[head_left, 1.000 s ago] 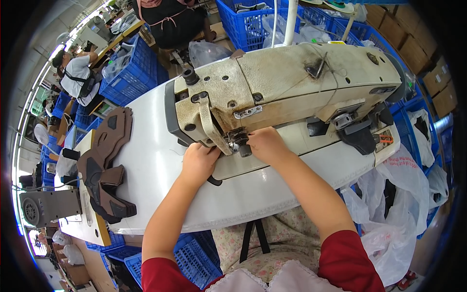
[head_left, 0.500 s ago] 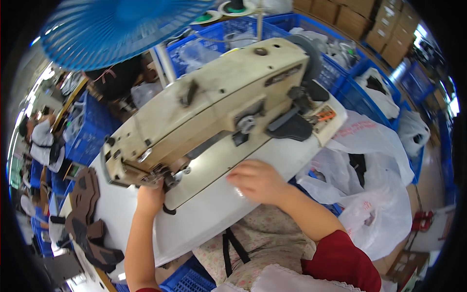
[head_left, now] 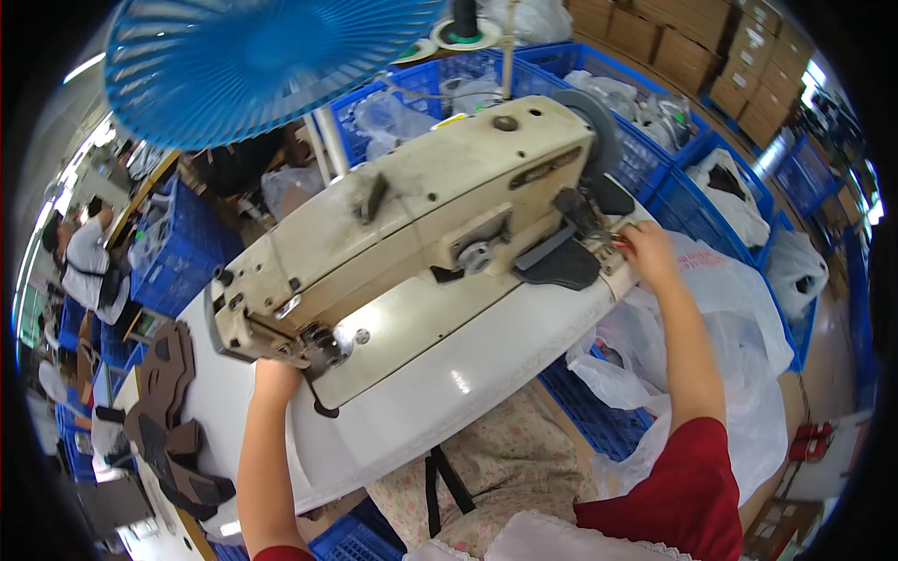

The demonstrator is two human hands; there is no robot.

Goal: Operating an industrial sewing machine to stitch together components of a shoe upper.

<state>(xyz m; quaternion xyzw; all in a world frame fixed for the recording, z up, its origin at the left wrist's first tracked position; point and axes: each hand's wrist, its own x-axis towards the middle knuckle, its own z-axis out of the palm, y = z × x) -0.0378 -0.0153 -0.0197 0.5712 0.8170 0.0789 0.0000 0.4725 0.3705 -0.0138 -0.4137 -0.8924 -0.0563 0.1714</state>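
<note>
A cream, worn sewing machine lies slantwise across a white tabletop, its needle end at the left. My left hand reaches under that end beside the presser foot; its fingers are mostly hidden behind the metal parts. At the far right end of the machine bed, my right hand has its fingers closed on a small orange tool, largely covered by them. Left of it rests a dark, flat, rounded pad. Brown and black cut pieces lie in a stack at the table's left.
A blue fan overhangs the machine's far left. Blue crates with bagged goods line the back and right. White plastic bags hang by the right table edge. A person is in the left background; cartons are stacked behind.
My right hand has moved from the front middle of the machine bed to its right end and closed on the orange tool. My left hand stays by the needle end. The view has shifted slightly.
</note>
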